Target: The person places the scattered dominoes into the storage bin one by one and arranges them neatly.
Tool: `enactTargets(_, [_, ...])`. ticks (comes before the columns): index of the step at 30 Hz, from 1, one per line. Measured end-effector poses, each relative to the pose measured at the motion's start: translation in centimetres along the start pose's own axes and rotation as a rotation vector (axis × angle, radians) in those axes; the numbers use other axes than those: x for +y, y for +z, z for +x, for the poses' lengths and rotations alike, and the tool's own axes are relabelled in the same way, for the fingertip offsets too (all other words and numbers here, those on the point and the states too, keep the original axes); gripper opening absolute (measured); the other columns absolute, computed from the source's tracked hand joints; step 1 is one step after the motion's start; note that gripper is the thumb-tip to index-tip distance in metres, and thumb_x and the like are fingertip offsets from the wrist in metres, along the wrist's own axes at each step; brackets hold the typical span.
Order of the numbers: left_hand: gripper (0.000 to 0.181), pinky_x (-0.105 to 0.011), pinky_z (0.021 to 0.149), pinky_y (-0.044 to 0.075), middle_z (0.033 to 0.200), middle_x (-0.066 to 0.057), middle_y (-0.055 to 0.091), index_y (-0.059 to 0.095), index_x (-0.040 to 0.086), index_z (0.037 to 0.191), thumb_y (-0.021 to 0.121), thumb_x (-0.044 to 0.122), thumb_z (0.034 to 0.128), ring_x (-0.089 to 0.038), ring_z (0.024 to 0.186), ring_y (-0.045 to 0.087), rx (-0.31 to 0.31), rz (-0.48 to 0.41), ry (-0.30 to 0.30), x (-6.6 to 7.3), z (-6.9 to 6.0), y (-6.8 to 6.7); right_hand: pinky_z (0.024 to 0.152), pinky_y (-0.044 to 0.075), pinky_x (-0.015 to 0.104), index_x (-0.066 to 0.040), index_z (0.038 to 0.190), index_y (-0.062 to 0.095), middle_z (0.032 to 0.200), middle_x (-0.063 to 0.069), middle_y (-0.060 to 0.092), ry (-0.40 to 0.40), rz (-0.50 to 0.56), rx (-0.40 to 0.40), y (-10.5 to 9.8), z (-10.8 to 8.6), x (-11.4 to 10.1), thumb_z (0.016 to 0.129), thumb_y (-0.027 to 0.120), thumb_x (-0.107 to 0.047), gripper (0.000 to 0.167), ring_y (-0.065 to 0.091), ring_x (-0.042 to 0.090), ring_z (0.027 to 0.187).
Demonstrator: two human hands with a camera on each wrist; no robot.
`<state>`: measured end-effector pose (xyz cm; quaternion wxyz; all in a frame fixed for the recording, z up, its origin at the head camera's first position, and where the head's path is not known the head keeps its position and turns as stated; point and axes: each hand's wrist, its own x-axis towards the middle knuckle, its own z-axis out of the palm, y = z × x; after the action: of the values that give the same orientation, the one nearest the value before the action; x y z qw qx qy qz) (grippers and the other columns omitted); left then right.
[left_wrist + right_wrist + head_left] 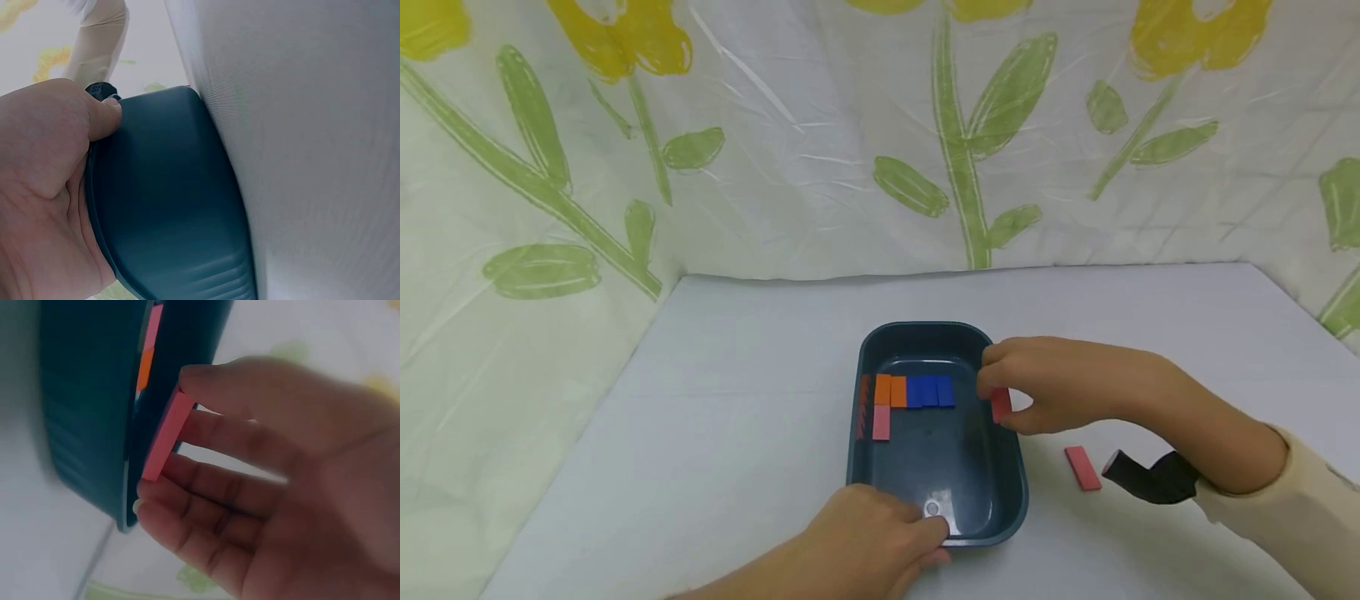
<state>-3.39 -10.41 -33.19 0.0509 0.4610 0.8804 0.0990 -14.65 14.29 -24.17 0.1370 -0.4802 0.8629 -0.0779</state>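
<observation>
A dark teal plastic tub [936, 458] stands on the table. My left hand [872, 533] grips its near rim, the thumb over the edge; the left wrist view shows the tub's outer wall [169, 187] beside that hand. At the tub's right rim, my right hand [1060, 379] pinches a pink block [169, 434] between thumb and fingers. Inside the tub, orange blocks [891, 390] and blue blocks [929, 391] form a row, with one pink block [881, 422] below the left end. Another pink block [1082, 467] lies on the table under the right forearm.
The white tabletop [737, 417] surrounds the tub. Behind it hangs a pale curtain [820, 167] with painted yellow flowers and green leaves. A black strap [1153, 479] sits at the right wrist, by a cream sleeve [1292, 500].
</observation>
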Motion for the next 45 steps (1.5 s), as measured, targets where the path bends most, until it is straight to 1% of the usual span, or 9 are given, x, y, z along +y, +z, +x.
enactTargets(4, [0.019,-0.012,0.047,0.026,0.052,0.015,0.031,0.062,0.024,0.096,0.054,0.040,0.1037,0.004,0.044,0.031,-0.017,-0.001,-0.013,0.0,0.0,0.0,0.068,0.050,0.025,-0.019,0.092,0.071,0.085,-0.010,0.055,0.016,-0.026,-0.033,0.0,1.1,-0.3,0.085,0.076,-0.011,0.012,0.053,0.009,0.079])
enactTargets(9, [0.020,-0.012,0.046,0.025,0.052,0.015,0.031,0.062,0.024,0.095,0.053,0.040,0.1041,0.005,0.043,0.029,0.002,0.008,-0.003,-0.1,-0.1,0.1,0.068,0.050,0.025,-0.017,0.093,0.071,0.086,-0.007,0.055,0.042,-0.054,-0.082,0.7,3.0,-0.9,0.086,0.076,-0.014,0.009,0.053,0.011,0.078])
enactTargets(20, [0.019,-0.011,0.046,0.024,0.053,0.015,0.031,0.063,0.024,0.096,0.055,0.039,0.1032,0.005,0.043,0.028,0.038,0.018,0.015,-0.3,-0.1,0.5,0.059,0.043,0.023,-0.012,0.089,0.070,0.076,-0.005,0.050,-0.030,-0.123,-0.111,1.5,6.7,-1.9,0.085,0.075,-0.010,0.007,0.049,0.011,0.067])
enactTargets(26, [0.018,-0.010,0.046,0.023,0.054,0.015,0.032,0.064,0.023,0.096,0.057,0.038,0.1025,0.005,0.044,0.027,0.077,0.017,0.035,-0.3,-0.1,0.6,0.062,0.044,0.022,-0.010,0.090,0.071,0.075,-0.005,0.051,-0.041,-0.141,-0.114,2.3,8.0,-2.7,0.083,0.075,-0.006,0.009,0.050,0.012,0.070])
enactTargets(32, [0.020,-0.012,0.044,0.020,0.055,0.015,0.032,0.062,0.021,0.090,0.058,0.036,0.1028,0.005,0.045,0.025,0.127,0.025,0.062,-0.3,-0.2,0.7,0.066,0.045,0.023,-0.012,0.096,0.071,0.072,-0.007,0.053,-0.021,-0.155,-0.181,3.2,9.0,-4.0,0.083,0.076,-0.004,0.016,0.052,0.011,0.070])
enactTargets(36, [0.022,-0.012,0.043,0.019,0.055,0.015,0.033,0.060,0.020,0.087,0.057,0.034,0.1032,0.005,0.046,0.025,0.160,0.030,0.082,-0.4,-0.2,0.8,0.069,0.047,0.024,-0.012,0.102,0.073,0.077,-0.007,0.060,-0.015,-0.193,-0.199,3.4,9.7,-4.9,0.084,0.076,-0.005,0.019,0.053,0.011,0.071])
enactTargets(40, [0.023,-0.013,0.043,0.018,0.055,0.015,0.034,0.059,0.019,0.083,0.060,0.032,0.1022,0.005,0.047,0.025,0.209,0.029,0.104,-0.4,-0.3,0.9,0.073,0.049,0.024,-0.011,0.106,0.071,0.081,-0.006,0.064,0.045,-0.190,-0.209,3.5,10.3,-5.5,0.085,0.076,-0.005,0.022,0.055,0.010,0.073])
enactTargets(43, [0.024,-0.013,0.044,0.017,0.055,0.014,0.037,0.058,0.019,0.081,0.062,0.031,0.1007,0.004,0.047,0.025,0.244,0.050,0.119,-0.4,-0.2,1.0,0.067,0.048,0.025,-0.012,0.104,0.067,0.078,-0.006,0.060,0.089,-0.157,-0.200,3.7,10.5,-5.7,0.085,0.076,-0.004,0.023,0.054,0.011,0.071])
enactTargets(45, [0.023,-0.013,0.044,0.017,0.055,0.014,0.037,0.059,0.019,0.081,0.062,0.031,0.1006,0.004,0.047,0.025,0.239,0.059,0.120,-0.4,-0.2,0.9,0.064,0.046,0.024,-0.012,0.102,0.065,0.076,-0.006,0.057,0.108,-0.131,-0.195,3.9,10.6,-5.8,0.084,0.077,-0.003,0.023,0.054,0.012,0.069])
